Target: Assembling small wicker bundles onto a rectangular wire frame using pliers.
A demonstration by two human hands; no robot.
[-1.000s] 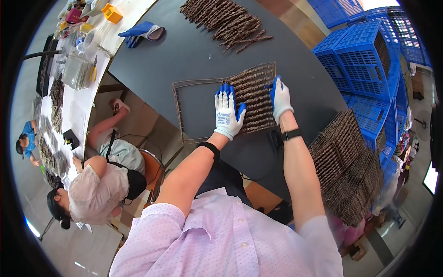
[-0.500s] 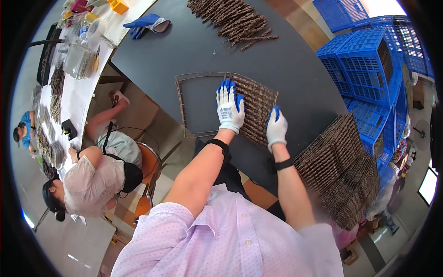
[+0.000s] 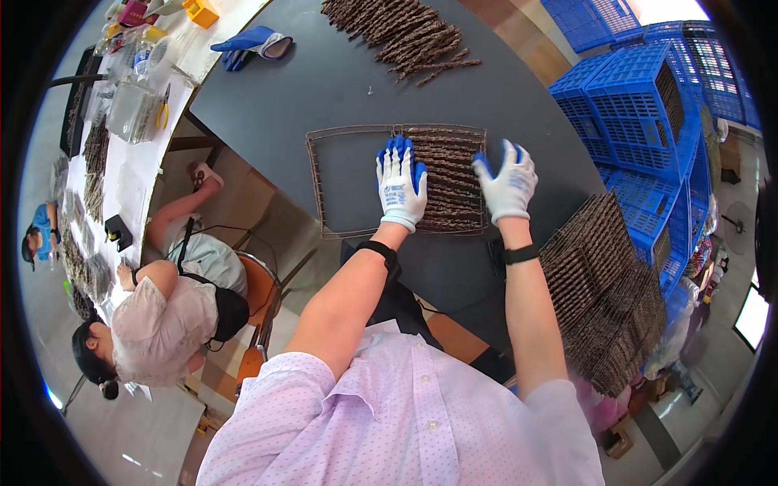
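Observation:
A two-part wire frame (image 3: 314, 194) lies on the dark grey table (image 3: 271, 101). Its left half is bare wire. Across the right half run rows of brown twisted strands, forming a woven panel (image 3: 450, 185). My left hand (image 3: 401, 188), in a white glove with blue fingertips, rests flat with fingers straight over the middle bar and the panel's left edge. Just right of the panel, my right hand (image 3: 510, 185) is gloved the same way, its fingers spread and nothing in them. Its thumb side is close to the frame's right edge; whether it touches cannot be made out.
Loose brown twisted strands (image 3: 413, 36) are heaped at the table's far side, with a blue glove (image 3: 253, 44) left of them. Woven panels (image 3: 604, 283) pile up at the right, beside blue plastic crates (image 3: 628, 105). A person (image 3: 166, 324) sits left at a white table (image 3: 146, 174).
The panel's right half was slanted and now lies square and flat. My right hand has left its right edge, moving right and up, and its fingers have spread. My left hand stays put.

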